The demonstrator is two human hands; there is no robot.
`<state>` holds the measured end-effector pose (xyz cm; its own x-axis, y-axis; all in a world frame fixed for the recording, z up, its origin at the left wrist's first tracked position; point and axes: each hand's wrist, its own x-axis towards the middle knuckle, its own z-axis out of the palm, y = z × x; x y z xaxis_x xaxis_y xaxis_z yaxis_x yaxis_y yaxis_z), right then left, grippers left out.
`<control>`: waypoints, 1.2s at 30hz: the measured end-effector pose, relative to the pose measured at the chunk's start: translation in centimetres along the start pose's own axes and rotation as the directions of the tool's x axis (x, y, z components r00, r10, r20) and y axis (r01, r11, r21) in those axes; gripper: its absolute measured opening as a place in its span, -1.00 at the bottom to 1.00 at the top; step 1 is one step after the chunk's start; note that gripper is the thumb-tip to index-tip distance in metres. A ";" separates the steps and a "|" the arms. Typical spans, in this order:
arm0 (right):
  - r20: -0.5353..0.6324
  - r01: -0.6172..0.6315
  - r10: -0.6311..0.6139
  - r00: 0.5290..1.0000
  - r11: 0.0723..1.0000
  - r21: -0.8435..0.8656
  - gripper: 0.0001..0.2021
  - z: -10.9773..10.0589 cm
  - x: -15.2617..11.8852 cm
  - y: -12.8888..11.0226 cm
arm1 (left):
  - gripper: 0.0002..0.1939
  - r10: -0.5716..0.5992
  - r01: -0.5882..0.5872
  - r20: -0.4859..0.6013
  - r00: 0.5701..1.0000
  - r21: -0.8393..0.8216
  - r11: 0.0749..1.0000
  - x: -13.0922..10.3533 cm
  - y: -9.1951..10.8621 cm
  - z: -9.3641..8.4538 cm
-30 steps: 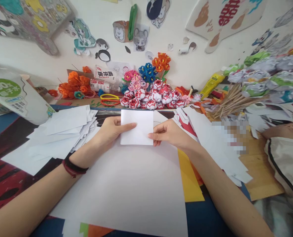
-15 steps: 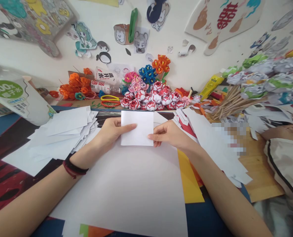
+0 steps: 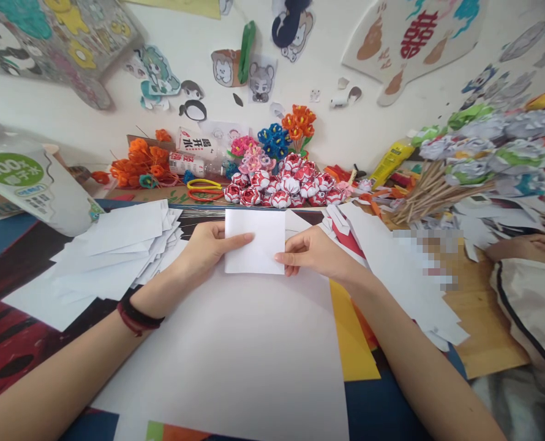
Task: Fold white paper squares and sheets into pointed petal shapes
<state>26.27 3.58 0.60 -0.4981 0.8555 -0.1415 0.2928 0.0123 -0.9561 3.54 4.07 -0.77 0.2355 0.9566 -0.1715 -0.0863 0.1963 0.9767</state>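
Observation:
A small white piece of paper [image 3: 254,257], roughly square and facing me, is held up between both hands. My left hand [image 3: 210,245] pinches its left side, thumb across the front and fingers behind. At the lower right edge, my right hand [image 3: 307,250] grips it between thumb and fingers. Whether the paper is folded into layers I cannot tell. Below it lies a large white sheet [image 3: 245,355]. Left of my left hand is a stack of white papers [image 3: 120,245]; right of my right hand lie more white sheets [image 3: 387,263].
Red-and-white paper flowers [image 3: 286,184] stand at the back. At the left is a white bottle [image 3: 38,177]. Wooden sticks [image 3: 424,193] with paper blooms lie at the right, beside a yellow bottle [image 3: 392,162]. Another person's sleeve [image 3: 529,294] rests at the right edge.
Both hands keep the same hold on the small paper. Only a very slight downward shift of the whole view shows.

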 end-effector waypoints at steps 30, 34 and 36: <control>-0.171 0.056 -0.055 0.984 0.998 0.004 -0.65 0.4 0.2 0.1 | -0.61 0.006 -0.006 0.005 1.000 0.004 1.000 -0.4 -0.1 0.6; -0.226 0.060 -0.074 0.971 0.996 -0.065 -0.63 0.3 0.2 0.3 | -0.58 0.012 -0.013 0.007 1.000 0.006 1.000 -0.6 -0.1 0.9; -0.233 0.071 -0.089 0.968 0.994 -0.085 -0.61 0.2 0.3 0.3 | -0.56 0.018 -0.018 0.014 1.000 0.009 1.000 -0.6 0.0 0.9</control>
<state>26.06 3.69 0.19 -0.3186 0.9479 0.0078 0.3251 0.1170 -0.9384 4.23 3.36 -0.55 0.2474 0.9570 -0.1517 -0.0817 0.1766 0.9809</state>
